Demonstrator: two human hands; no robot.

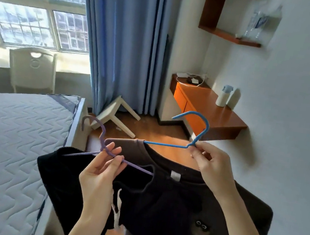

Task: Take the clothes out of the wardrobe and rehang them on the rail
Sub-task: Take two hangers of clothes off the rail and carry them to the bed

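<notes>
My left hand [104, 167] pinches the neck of a purple hanger [98, 130] that carries a black garment [64, 172] with a white drawstring. My right hand [207, 162] pinches the neck of a blue hanger [196, 121], hook up, which carries a dark brown T-shirt [174, 197] with a white neck label and a small print on the chest. Both garments hang in front of me, the T-shirt overlapping the black one. No wardrobe or rail is in view.
A bare quilted mattress [7, 144] fills the left. A toppled white stool [118, 115] lies on the wooden floor by blue curtains [125, 41]. An orange wall desk [208, 109] with a bottle stands right. A white chair [32, 69] is under the window.
</notes>
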